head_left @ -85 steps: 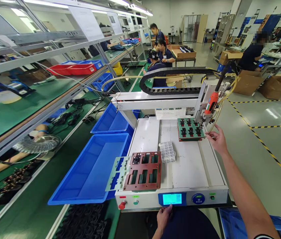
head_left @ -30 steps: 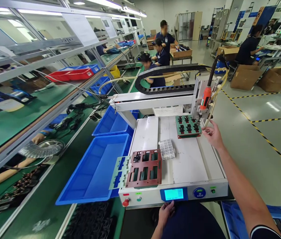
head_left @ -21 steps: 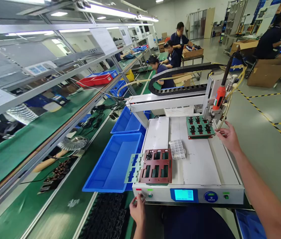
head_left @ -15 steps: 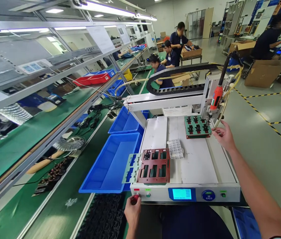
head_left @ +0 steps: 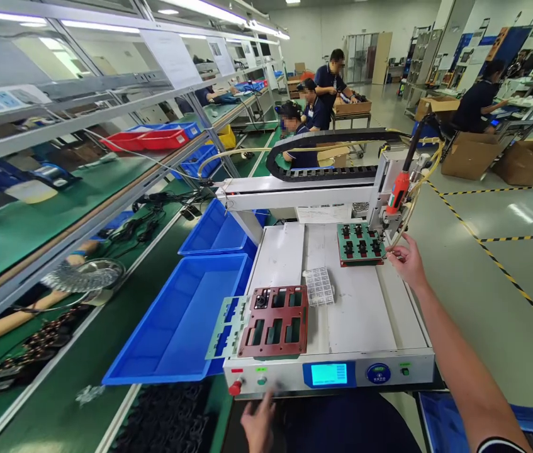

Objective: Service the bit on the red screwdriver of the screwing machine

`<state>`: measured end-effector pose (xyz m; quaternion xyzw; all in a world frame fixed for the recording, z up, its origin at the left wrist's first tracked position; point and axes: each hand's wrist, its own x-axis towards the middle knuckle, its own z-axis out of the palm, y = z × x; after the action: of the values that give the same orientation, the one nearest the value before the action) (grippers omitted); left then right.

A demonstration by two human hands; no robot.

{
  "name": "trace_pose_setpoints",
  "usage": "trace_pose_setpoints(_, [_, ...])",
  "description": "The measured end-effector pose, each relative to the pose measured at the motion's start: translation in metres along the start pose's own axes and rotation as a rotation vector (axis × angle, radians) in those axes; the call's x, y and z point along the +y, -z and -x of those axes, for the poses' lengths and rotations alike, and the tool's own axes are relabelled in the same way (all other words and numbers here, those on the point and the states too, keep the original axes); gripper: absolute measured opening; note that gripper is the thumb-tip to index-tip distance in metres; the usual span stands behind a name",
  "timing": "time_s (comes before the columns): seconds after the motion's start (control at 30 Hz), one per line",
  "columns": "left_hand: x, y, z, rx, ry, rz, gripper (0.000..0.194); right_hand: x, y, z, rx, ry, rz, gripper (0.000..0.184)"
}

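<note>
Nearest to me, the left hand (head_left: 257, 423) is below the front panel (head_left: 285, 380), thumb and forefinger spread apart, the forefinger blurred. I cannot tell whether it touches the panel. The green button (head_left: 261, 380) is just beyond it, with the red button (head_left: 235, 387) to the left and the lit screen (head_left: 329, 374) to the right. Black parts (head_left: 160, 415) lie at the near left.

On the near left of the white bed (head_left: 360, 302) I see the red fixture (head_left: 273, 321), one black piece in its far left slot. A pale plate (head_left: 227, 327) beside it juts over the blue tray (head_left: 181, 321). The grid box (head_left: 319, 287) lies farther right.

At the far right of the bed is the green fixture (head_left: 361, 243), six black pieces on top. The right hand (head_left: 406, 262) reaches its right edge, thumb and forefinger close together; I cannot tell whether they pinch anything. The orange driver (head_left: 397, 194) stands tilted above that side.

Beyond the gantry (head_left: 304, 192), co-workers (head_left: 332, 85) are at a bench and a box.
</note>
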<state>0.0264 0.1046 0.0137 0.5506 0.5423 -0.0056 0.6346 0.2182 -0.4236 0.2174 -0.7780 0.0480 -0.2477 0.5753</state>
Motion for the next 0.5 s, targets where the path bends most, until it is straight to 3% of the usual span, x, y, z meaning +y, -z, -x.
trace_pose_setpoints(0.1, [-0.052,-0.030,0.027,-0.252,0.243,-0.014,0.037,-0.001,-0.002,-0.001,-0.001,-0.001,0.002,0.085])
trace_pose_setpoints(0.2, [-0.088,-0.057,0.044,-0.375,0.281,-0.032,0.033,-0.003,-0.004,-0.001,0.000,0.002,-0.002,0.084])
trace_pose_setpoints(0.33, [-0.112,-0.074,0.048,-0.439,0.227,-0.025,0.030,-0.007,-0.005,0.001,0.004,0.009,-0.001,0.085])
trace_pose_setpoints(0.5, [-0.124,-0.076,0.045,-0.449,0.149,-0.012,0.027,-0.008,-0.002,0.004,0.006,0.018,0.011,0.086])
